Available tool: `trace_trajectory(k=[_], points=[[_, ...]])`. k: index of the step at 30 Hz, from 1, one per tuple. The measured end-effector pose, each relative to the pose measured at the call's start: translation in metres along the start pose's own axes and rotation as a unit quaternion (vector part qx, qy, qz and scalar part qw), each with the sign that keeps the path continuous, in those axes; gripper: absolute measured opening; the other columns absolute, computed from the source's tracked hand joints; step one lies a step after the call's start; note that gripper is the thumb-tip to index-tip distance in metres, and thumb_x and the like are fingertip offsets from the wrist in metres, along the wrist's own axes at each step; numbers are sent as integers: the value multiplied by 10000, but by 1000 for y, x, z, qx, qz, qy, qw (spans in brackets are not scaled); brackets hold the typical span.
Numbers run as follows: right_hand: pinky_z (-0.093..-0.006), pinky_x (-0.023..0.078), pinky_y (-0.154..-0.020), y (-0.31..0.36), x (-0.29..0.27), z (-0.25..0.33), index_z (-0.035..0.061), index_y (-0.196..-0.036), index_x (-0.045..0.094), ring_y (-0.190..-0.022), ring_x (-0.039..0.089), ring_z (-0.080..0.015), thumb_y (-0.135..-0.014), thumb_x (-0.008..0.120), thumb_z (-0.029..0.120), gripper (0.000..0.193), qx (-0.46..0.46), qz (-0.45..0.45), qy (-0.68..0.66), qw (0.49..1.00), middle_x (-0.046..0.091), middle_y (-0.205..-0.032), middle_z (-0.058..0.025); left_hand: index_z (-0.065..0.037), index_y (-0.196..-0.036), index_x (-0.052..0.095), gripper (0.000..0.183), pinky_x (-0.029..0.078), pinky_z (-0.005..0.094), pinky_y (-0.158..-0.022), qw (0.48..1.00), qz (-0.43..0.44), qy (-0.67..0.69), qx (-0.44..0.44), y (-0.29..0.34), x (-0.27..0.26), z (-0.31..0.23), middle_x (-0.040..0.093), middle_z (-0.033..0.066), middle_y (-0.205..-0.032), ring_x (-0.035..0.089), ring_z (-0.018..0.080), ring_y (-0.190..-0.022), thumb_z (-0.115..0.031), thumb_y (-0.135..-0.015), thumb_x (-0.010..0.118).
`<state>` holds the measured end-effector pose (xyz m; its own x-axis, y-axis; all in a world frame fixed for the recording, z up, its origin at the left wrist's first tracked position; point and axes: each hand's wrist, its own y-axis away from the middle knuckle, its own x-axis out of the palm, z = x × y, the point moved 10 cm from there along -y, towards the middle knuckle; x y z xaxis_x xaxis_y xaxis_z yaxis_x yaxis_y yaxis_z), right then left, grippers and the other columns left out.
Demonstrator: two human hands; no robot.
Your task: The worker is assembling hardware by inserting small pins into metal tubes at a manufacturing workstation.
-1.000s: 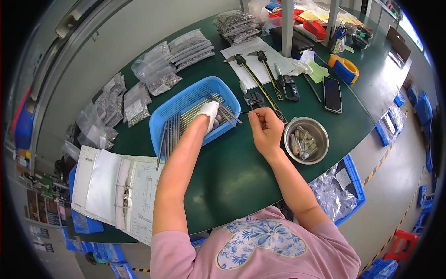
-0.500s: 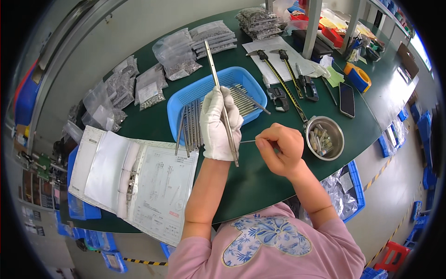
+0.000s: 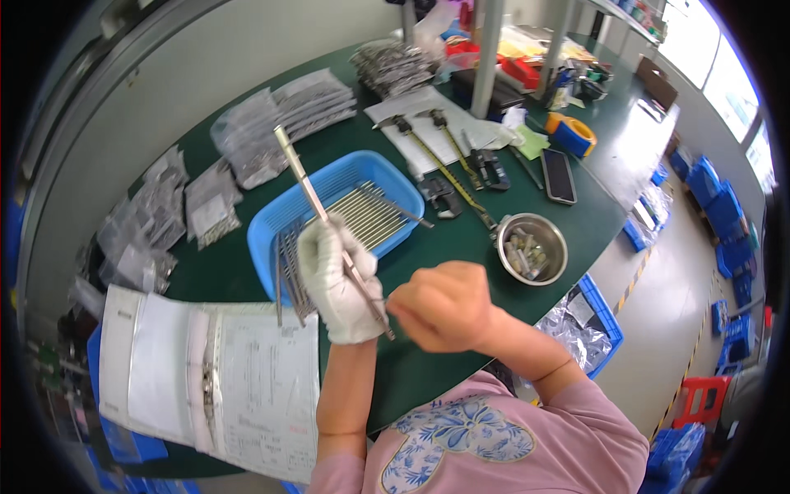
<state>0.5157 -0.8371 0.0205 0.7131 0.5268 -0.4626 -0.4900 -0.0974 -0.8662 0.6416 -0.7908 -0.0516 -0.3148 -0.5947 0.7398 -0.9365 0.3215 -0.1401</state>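
Note:
My left hand (image 3: 337, 288), in a white glove, is wrapped round a long slim metal rod (image 3: 300, 173). The rod slants, its upper end far left and its lower end beside my right hand. My bare right hand (image 3: 444, 305) is closed close to that lower end; its fingertips are hidden, so whatever they pinch does not show. Beyond the glove stands a blue plastic basket (image 3: 378, 158). Pale metal rods (image 3: 362, 214) lie in it side by side, and darker grey rods (image 3: 288, 255) lean over its near left edge.
A steel bowl (image 3: 558, 239) holds small cylindrical pieces. Calipers (image 3: 436, 162), micrometers (image 3: 442, 198) and a phone (image 3: 559, 177) lie behind it. An open binder (image 3: 267, 379) covers the near left; bags of small parts (image 3: 216, 198) line the far left edge.
My view has shifted, so the table items sit lower and further left. My right hand has turned back-up and come closer to the glove; the thin pin at its fingers no longer shows.

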Motion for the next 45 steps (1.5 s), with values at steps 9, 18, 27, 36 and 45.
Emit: trace_trajectory(k=[9, 18, 27, 36, 45], points=[[-280, 342, -360, 13, 6, -10, 69, -742, 556, -394, 454, -171, -669, 647, 74, 116, 58, -29, -76, 995, 452, -533, -20, -74, -934, 480, 125, 232, 179, -347, 999, 45, 20, -9, 2, 2, 6, 473, 4, -718, 278, 42, -391, -182, -900, 428], [-285, 332, -360, 7, -9, -6, 49, -729, 546, -386, 448, -175, -631, 642, 30, 138, 22, -38, -35, 998, 489, -544, -37, -68, -912, 496, 140, 254, 151, -343, 999, 30, -5, -19, 0, 10, 5, 473, -8, -692, 345, 38, -426, -195, -897, 441], [-257, 343, -364, -5, -11, -18, 53, -717, 539, -394, 455, -158, -656, 642, 40, 121, 51, -93, -49, 993, 492, -560, -25, -58, -919, 484, 131, 251, 178, -384, 998, 55, 23, -29, 8, 13, 1, 430, -3, -655, 324, 51, -457, -175, -902, 428], [-267, 350, -366, -5, -2, -26, 56, -716, 539, -402, 461, -179, -668, 631, 46, 104, 88, -64, -68, 992, 480, -557, -32, -50, -906, 473, 107, 282, 164, -402, 999, 53, 5, -12, 9, 14, 0, 432, 4, -657, 344, 50, -475, -150, -897, 438], [-263, 334, -369, -3, -15, -11, 63, -725, 555, -400, 456, -171, -644, 634, 38, 116, 46, -68, -19, 996, 461, -526, -27, -32, -918, 463, 119, 313, 188, -397, 995, 98, 0, -33, 19, 28, 3, 466, 17, -686, 373, 59, -488, -144, -902, 426]])
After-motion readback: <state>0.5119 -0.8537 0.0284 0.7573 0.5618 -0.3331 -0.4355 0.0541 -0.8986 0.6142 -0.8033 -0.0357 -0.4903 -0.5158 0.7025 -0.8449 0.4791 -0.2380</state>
